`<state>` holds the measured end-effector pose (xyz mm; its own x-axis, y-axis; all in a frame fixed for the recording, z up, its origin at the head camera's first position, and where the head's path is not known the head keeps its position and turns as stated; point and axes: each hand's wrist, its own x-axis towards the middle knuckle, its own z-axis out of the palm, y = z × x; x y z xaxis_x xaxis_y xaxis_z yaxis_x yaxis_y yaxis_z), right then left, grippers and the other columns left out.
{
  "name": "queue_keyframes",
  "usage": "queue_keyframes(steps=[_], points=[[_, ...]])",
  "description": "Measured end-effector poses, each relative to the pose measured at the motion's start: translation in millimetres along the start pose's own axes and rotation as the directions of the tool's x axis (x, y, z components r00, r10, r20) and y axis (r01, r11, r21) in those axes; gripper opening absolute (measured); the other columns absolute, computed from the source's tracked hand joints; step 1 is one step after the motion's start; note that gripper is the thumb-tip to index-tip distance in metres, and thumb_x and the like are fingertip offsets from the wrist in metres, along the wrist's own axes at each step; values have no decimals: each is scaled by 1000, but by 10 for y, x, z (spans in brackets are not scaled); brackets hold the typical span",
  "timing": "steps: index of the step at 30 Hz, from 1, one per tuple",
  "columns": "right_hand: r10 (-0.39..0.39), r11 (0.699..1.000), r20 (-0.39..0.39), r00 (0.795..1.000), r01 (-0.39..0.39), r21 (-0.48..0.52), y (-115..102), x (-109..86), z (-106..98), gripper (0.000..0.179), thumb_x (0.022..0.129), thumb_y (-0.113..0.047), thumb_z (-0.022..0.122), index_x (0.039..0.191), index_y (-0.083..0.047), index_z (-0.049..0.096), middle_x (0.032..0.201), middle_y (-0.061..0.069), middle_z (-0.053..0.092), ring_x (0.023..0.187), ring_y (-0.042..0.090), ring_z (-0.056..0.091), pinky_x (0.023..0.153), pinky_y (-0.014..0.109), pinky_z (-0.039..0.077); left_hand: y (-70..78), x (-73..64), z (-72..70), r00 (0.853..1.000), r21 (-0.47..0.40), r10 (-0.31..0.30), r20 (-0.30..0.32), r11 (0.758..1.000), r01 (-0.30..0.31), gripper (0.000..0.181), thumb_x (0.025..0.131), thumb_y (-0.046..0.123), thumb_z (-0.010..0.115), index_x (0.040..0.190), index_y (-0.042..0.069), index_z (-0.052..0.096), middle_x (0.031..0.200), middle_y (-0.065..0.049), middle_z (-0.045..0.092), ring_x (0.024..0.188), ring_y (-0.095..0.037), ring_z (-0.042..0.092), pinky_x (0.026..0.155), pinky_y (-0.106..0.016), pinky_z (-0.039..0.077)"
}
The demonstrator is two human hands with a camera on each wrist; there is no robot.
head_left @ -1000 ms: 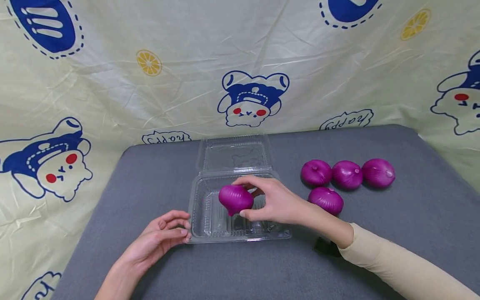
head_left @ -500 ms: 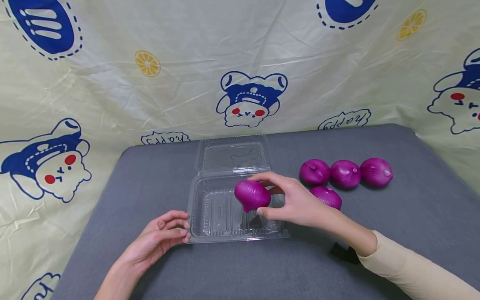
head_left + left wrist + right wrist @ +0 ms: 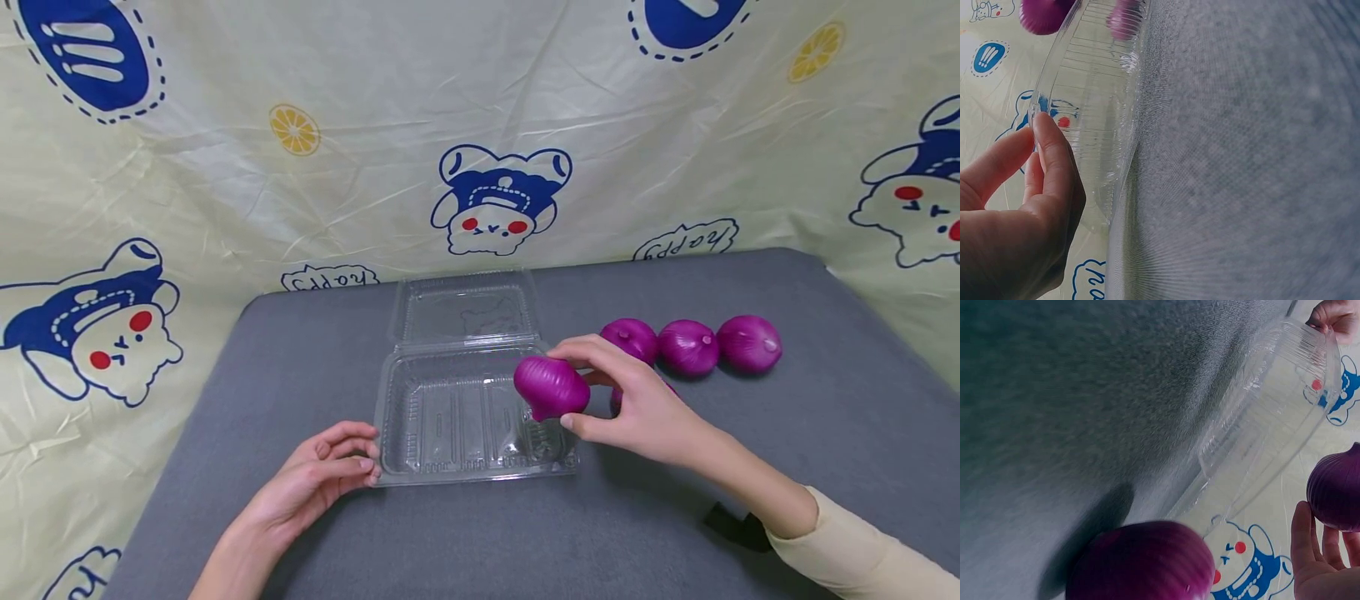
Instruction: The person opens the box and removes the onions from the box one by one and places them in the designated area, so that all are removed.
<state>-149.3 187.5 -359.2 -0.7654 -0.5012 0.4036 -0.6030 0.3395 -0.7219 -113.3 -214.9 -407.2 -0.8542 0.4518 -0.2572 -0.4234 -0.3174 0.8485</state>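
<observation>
My right hand holds a purple onion between thumb and fingers, raised above the right side of a clear plastic clamshell container. The onion's pointed tip faces down toward me. In the right wrist view the held onion appears at the right edge, apart from the container. My left hand is at the container's left rim. The left wrist view shows its thumb and fingers pinching that thin rim. The container's lid lies folded open toward the back.
Three onions stand in a row on the right: one partly behind my hand, a middle one and an outer one. Another is mostly hidden behind my right hand. Grey cloth covers the table; a printed curtain hangs behind.
My right hand has carried the onion rightward, from over the container's middle to its right side. The left hand stays at the rim, and the container has not visibly moved.
</observation>
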Motion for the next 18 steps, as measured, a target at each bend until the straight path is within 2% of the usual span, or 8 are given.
queue_keyframes(steps=[6, 10, 18], points=[[56, 995, -53, 997, -60, -82, -31, -145, -121, 69, 73, -7, 84, 133, -26, 55, 131, -9, 53, 109, 12, 56, 84, 32, 56, 3, -8, -4, 1000, -4, 4, 11, 1000, -4, 37, 89, -13, 58, 125, -5, 52, 101, -9, 61, 87, -19, 64, 82, -31, 55], [92, 991, -75, 993, -99, -88, -68, -240, -211, 69, 75, -3, 83, 135, -25, 55, 130, -9, 53, 106, 13, 58, 82, 31, 56, 3, -6, -3, 1000, -6, 3, 11, 1000, -3, 37, 89, -14, 58, 124, -4, 52, 101, -9, 62, 87, -18, 64, 82, -31, 55], [101, 990, -101, 990, -110, -85, -74, -423, -370, 69, 78, 4, 77, 138, -17, 53, 132, -2, 53, 106, 13, 56, 86, 18, 50, 3, -8, -10, 1000, -6, 2, 15, 1000, -2, 37, 89, -13, 58, 125, -5, 52, 101, -9, 62, 87, -19, 64, 82, -31, 55]])
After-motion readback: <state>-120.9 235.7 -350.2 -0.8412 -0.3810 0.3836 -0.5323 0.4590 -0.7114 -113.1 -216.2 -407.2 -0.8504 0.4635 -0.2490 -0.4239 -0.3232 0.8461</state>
